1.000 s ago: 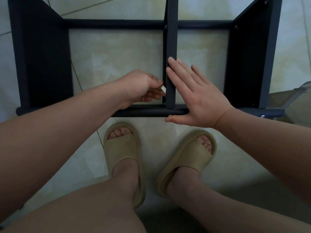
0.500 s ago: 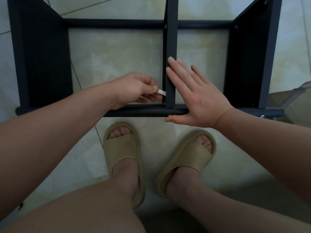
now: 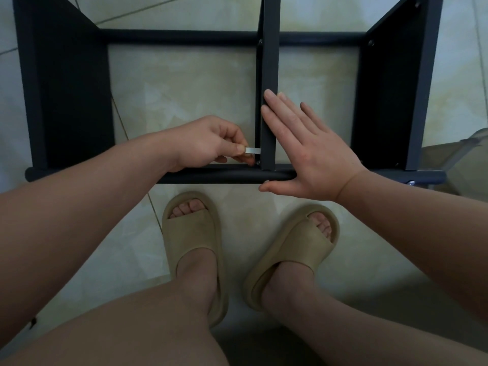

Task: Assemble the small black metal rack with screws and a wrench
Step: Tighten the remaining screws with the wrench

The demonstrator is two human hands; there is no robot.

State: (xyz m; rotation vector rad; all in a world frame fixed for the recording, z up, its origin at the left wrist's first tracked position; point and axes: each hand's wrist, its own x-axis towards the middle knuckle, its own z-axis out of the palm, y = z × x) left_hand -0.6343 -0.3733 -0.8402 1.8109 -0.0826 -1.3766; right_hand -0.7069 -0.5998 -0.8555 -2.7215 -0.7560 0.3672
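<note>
1. The black metal rack (image 3: 66,101) lies on the tiled floor (image 3: 184,83) just ahead of my sandals (image 3: 194,241). Both side panels, the far rail (image 3: 171,37) and the near rail (image 3: 211,176) already form a frame.
2. My left hand (image 3: 208,143) pinches a small flat wrench (image 3: 253,150) between thumb and forefinger. Its tip is at the screw (image 3: 258,162) where the centre bar (image 3: 270,62) meets the near rail.
3. My right hand (image 3: 309,154) lies flat and open, fingers straight against the centre bar's right side and thumb along the near rail's front edge — steadying the joint, I'd say.
4. Done, as far as I can see: a far screw head (image 3: 260,42) shows at the centre bar's other end, a panel screw head (image 3: 371,43) shows on the right side panel, and a silvery bolt (image 3: 411,183) sits under the near rail by the right corner.
5. Left, by my reckoning: tightening this near screw — I can't tell how deep it sits — then any corners hidden from here. I'd judge the job well past halfway.
</note>
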